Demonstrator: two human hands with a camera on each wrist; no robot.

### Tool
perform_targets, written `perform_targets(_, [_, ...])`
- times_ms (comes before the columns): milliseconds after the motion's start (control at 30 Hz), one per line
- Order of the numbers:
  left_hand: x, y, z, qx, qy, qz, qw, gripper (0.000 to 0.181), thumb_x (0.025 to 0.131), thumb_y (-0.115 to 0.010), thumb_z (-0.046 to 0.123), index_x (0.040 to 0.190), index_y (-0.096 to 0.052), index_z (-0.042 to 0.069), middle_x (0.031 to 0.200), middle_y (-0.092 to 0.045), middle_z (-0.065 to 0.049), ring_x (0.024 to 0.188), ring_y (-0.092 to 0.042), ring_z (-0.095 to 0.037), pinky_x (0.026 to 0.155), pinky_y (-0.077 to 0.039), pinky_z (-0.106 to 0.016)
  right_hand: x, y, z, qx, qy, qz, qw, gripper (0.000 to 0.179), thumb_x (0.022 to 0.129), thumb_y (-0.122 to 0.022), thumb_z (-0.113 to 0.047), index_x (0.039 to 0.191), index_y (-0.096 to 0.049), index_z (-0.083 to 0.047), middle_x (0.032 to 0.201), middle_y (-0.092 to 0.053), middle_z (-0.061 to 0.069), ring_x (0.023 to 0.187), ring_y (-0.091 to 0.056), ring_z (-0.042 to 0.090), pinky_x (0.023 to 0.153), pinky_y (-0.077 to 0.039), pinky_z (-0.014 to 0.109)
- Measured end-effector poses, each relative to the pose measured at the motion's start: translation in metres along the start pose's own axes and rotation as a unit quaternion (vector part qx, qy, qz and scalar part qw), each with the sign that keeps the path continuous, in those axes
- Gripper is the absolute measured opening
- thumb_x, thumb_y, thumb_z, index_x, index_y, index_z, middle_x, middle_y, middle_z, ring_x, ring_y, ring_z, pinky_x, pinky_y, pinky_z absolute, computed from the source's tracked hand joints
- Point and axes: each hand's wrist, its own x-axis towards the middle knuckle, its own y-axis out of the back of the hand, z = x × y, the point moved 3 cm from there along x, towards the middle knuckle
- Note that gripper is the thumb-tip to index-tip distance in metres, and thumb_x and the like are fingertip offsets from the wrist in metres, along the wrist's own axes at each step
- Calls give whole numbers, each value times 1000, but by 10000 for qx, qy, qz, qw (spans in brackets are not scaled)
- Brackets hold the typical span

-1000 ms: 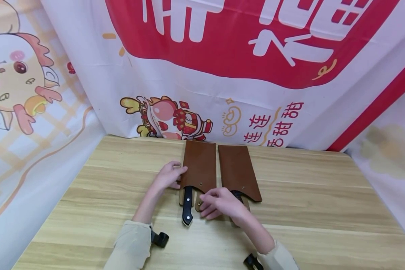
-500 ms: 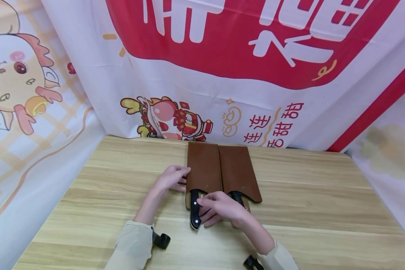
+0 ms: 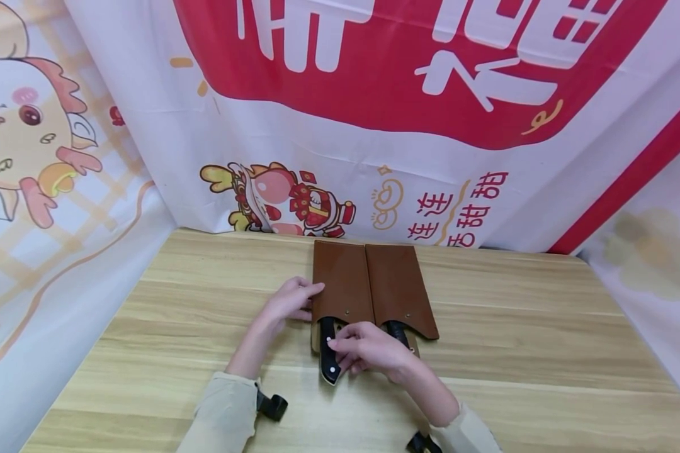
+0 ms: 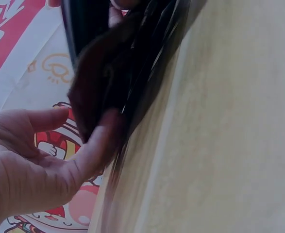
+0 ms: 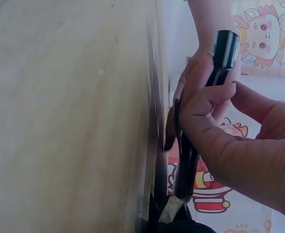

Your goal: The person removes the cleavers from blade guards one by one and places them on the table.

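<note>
Two brown leather knife sheaths lie side by side on the table, the left sheath (image 3: pixel 342 277) touching the right sheath (image 3: pixel 398 280). A knife (image 3: pixel 328 363) with a black riveted handle sticks out of the left one; its blade is hidden inside. My left hand (image 3: pixel 290 299) holds that sheath's left edge, thumb on top, fingers at the side. My right hand (image 3: pixel 369 347) pinches the knife's handle, and the right wrist view shows its fingers bent around the handle (image 5: pixel 224 53). Another dark handle (image 3: pixel 397 331) pokes from the right sheath, partly behind my right hand.
The wooden table (image 3: pixel 521 327) extends on both sides of the sheaths. Printed cloth (image 3: pixel 374 119) hangs along its back edge, close behind the sheaths' far ends. Black wrist mounts (image 3: pixel 272 406) sit on both forearms.
The left sheath and its knife have slid right until meeting the right sheath, my left hand moving along with them. My right hand has come onto the knife handle.
</note>
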Motion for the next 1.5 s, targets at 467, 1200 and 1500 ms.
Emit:
perform_targets(467, [-1,-9,3,-497,-256,-58,9984,48,97,-68,9,135,-45,-10,115,-68,-20,82,-65,-17,64,-53,-27,0,-4,-1,475,152,-20,9988,14,100,-68,-14,99,-62,-1,76,-64,4,65,-60,11,60,-54,22])
perform_targets(1200, [-22,-1,36,-1386,-617,-31,9884,49,100,-65,8,143,-45,-3,135,-61,-21,95,-70,-19,79,-57,-29,-16,-4,-22,554,869,304,9942,30,95,-69,-7,115,-57,12,95,-76,17,73,-69,14,68,-57,25])
perform_targets(1500, [-26,1,40,-1519,-578,76,9867,49,101,-64,8,145,-44,0,139,-59,-19,100,-68,-20,79,-55,-30,-18,-3,-24,600,886,289,9938,31,95,-70,-9,116,-59,11,91,-75,11,74,-68,14,69,-58,25])
